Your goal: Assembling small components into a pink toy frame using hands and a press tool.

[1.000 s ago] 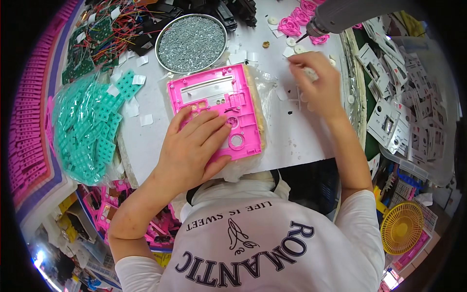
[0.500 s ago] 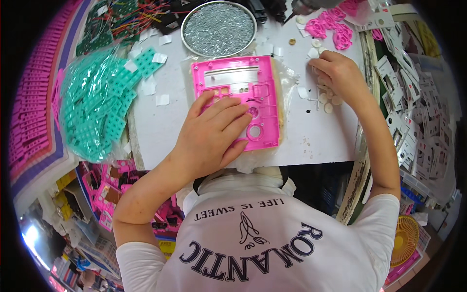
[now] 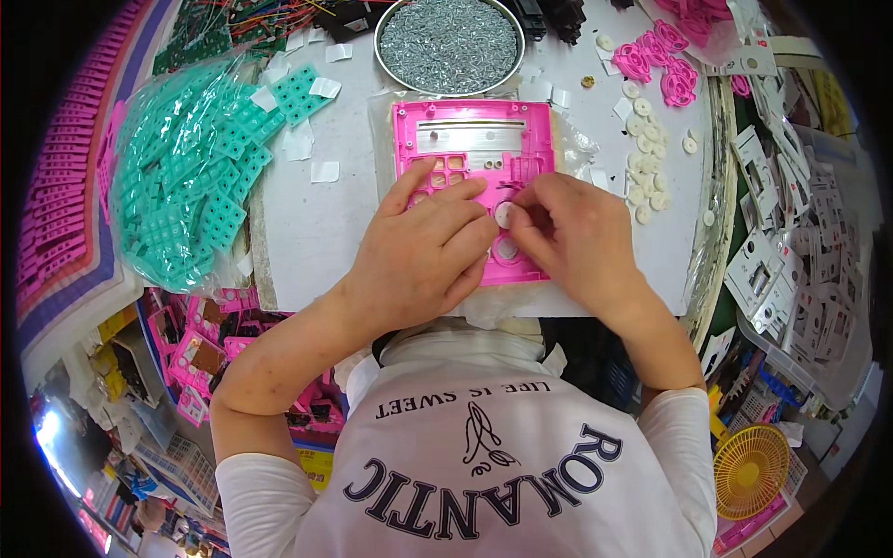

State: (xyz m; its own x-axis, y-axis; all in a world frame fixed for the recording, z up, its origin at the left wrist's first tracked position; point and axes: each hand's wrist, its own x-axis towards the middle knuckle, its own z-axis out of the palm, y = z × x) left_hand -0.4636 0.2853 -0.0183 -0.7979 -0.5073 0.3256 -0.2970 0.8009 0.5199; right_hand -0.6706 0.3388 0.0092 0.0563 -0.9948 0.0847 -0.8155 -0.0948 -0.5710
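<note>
A pink plastic casing (image 3: 535, 130) with cut-out windows and round openings lies on the white table in front of me. My left hand (image 3: 414, 246) rests flat over its left side, fingers stretched out, covering part of the small square openings. Over the casing's right side, my right hand (image 3: 581, 237) pinches a small white plastic disc (image 3: 503, 215) at a round recess. Whether the disc is fully seated there cannot be seen. Several similar white discs (image 3: 644, 163) lie loose on the table, right of the casing.
A round metal tray of small screws (image 3: 450, 46) stands behind the casing. A clear bag of teal button pads (image 3: 186, 186) sits at left, with paper scraps (image 3: 325, 172) nearby. Pink rings (image 3: 656, 56) lie at back right; flat white panels (image 3: 763, 270) are stacked beyond the table edge.
My right hand has moved left from the loose white discs to the casing, where a disc now shows at its fingertips. The left hand stays on the casing. The whole view has shifted slightly.
</note>
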